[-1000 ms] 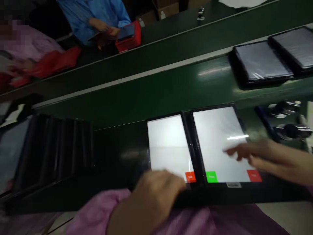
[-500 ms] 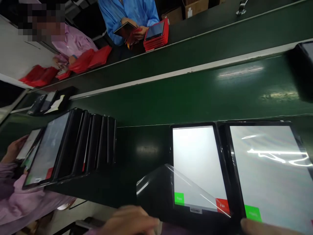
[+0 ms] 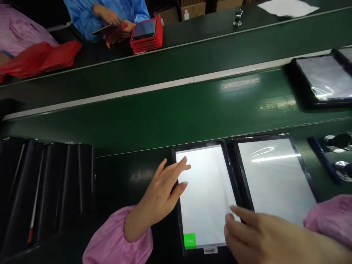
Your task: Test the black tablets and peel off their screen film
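A tablet (image 3: 205, 190) with a lit white screen lies flat on the dark bench; a green "Pass" box shows at its lower left. My left hand (image 3: 162, 192) is over its upper left part, fingers spread and holding nothing. Above the same screen's lower right corner is my right hand (image 3: 255, 233), slightly blurred, its fingers loosely bent and apart with nothing visible in them. It hides that corner. A second white-screened tablet (image 3: 275, 176) lies close alongside on the right, partly covered by my right hand and sleeve. Whether clear film covers the first screen, I cannot tell.
Several black tablets (image 3: 60, 183) lean in a row at left. A raised green ledge (image 3: 165, 113) runs behind, with more tablets (image 3: 324, 77) at right. Round metallic items (image 3: 343, 170) lie at far right. Across the bench, a person in blue (image 3: 110, 16) works beside stacked red sleeves (image 3: 147, 40).
The view has shifted right. My left hand has come up from the bench edge onto the lit tablet; my right has moved to its lower right corner. The lifted clear film no longer shows.
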A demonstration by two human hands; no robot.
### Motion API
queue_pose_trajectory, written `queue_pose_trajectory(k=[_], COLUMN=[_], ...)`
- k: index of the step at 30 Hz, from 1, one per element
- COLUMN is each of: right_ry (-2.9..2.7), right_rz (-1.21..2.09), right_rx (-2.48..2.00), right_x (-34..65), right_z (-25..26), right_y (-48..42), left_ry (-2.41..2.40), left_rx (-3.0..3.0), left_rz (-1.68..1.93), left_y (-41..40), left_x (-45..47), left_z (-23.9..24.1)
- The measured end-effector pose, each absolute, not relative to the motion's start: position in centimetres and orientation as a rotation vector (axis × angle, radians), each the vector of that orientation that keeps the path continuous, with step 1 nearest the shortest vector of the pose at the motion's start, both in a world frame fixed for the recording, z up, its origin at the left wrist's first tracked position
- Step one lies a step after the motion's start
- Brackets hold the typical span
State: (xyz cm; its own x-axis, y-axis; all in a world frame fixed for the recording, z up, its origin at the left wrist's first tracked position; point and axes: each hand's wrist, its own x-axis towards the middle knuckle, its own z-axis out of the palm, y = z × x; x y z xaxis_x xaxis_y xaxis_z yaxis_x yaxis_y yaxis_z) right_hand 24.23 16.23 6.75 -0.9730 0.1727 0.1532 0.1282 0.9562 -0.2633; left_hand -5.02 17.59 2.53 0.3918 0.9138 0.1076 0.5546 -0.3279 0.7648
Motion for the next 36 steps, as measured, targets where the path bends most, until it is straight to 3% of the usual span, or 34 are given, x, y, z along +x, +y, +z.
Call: queue_pose_trajectory(k=[2, 7, 11, 16, 36], right_ry=[-2.954, -2.48, -2.038, -1.795, -1.755], right_rz=[0.485, 1.004, 1.2, 1.142, 1.033], right_rx=[-0.269, -0.476, -0.839, -0.927, -0.984], right_x=[23.7, 23.0, 23.7, 24.9, 25.7], right_z=[7.0, 6.2, 6.0, 5.9, 6.7], right_y=[19.5, 29.0, 33.3, 34.4, 29.2], left_ry=[1.279, 1.401, 1.528, 1.782, 1.64], left_rx=[1.876, 1.264, 1.321, 1.423, 1.527], left_rz=[0.67, 1.087, 0.823, 0.82, 0.874], left_y=[17.4, 11.7, 4.4, 2.7, 5.5], left_x=[-5.2, -5.8, -3.4, -0.5, -0.7], left_z=[1.2, -2.8, -5.0, -5.5, -4.5])
